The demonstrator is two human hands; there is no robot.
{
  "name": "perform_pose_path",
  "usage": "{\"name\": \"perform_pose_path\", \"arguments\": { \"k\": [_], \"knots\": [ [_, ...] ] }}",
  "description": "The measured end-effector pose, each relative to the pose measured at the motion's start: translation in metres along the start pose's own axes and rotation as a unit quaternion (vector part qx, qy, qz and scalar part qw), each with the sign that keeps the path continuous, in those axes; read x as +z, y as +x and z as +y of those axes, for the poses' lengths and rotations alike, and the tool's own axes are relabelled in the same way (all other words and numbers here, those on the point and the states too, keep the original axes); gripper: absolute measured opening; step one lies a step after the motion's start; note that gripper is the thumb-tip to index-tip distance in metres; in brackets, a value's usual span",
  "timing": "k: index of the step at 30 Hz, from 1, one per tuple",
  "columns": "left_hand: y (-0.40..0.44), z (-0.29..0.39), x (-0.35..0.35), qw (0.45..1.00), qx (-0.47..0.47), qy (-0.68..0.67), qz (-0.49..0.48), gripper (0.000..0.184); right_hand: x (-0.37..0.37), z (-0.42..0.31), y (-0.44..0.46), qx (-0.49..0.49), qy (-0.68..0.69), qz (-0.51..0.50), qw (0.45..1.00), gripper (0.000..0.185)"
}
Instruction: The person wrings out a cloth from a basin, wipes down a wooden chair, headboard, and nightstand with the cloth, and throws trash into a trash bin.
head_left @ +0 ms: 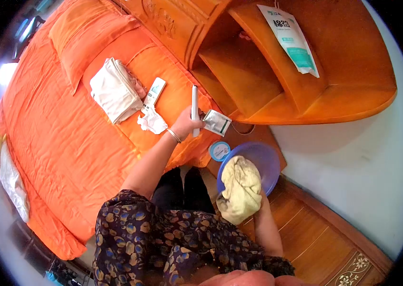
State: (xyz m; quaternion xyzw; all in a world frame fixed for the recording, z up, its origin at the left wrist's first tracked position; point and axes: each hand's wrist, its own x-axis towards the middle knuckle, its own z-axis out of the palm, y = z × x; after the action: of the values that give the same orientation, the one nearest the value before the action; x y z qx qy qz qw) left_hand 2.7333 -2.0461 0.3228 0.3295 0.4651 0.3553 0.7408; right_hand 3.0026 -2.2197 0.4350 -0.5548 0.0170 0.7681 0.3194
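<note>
My left hand (186, 125) is closed around a slim white bar-shaped object (195, 107), held upright over the edge of the bed. Right beside its fingers is a small white and green packet (217, 123); whether the hand also grips it, I cannot tell. A bunched pale yellow cloth (240, 188) is in my right hand (262, 202), whose fingers are mostly hidden behind it. The cloth is in front of a blue plastic basin (269, 167). Just left of the basin sits a round blue-and-white container (219, 151).
On the orange bed (68, 176) lie a folded white cloth (113, 90), a white remote control (155, 90) and a crumpled white tissue (152, 120). A wooden shelf unit (277, 117) juts out at upper right, with a white and green pouch (292, 40) on it.
</note>
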Motion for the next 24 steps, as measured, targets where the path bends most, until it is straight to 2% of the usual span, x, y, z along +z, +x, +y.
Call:
{"name": "perform_pose_path", "arguments": {
  "k": [3,7,11,14,17,20,21,24],
  "knots": [
    [-0.021,0.005,0.0,0.999,0.0,0.037,-0.02,0.044,0.01,0.0,0.02,-0.003,-0.001,-0.012,1.0,0.035],
    [-0.039,0.021,0.009,0.981,0.06,0.186,-0.021,0.044,0.02,-0.001,0.035,-0.006,-0.005,-0.021,1.0,0.034],
    [-0.046,0.029,0.015,0.965,0.138,0.224,-0.018,0.042,0.029,-0.002,0.052,-0.008,-0.008,-0.03,0.999,0.034],
    [-0.05,0.033,0.017,0.96,0.134,0.242,-0.039,0.042,0.033,-0.004,0.059,-0.009,-0.009,-0.034,0.999,0.034],
    [-0.055,0.045,0.017,0.965,0.113,0.233,-0.044,0.042,0.033,-0.006,0.06,-0.007,-0.007,-0.032,0.999,0.034],
    [-0.05,0.044,0.014,0.996,0.024,0.043,-0.071,0.043,0.03,-0.005,0.059,-0.01,0.001,-0.028,1.0,0.034],
    [-0.041,0.032,0.007,0.994,0.055,0.088,-0.047,0.044,0.028,-0.004,0.056,-0.012,0.001,-0.026,1.0,0.034],
    [-0.004,0.011,-0.009,0.964,-0.046,0.252,0.076,0.046,0.022,-0.002,0.051,-0.014,0.006,-0.02,1.0,0.034]
  ]
}}
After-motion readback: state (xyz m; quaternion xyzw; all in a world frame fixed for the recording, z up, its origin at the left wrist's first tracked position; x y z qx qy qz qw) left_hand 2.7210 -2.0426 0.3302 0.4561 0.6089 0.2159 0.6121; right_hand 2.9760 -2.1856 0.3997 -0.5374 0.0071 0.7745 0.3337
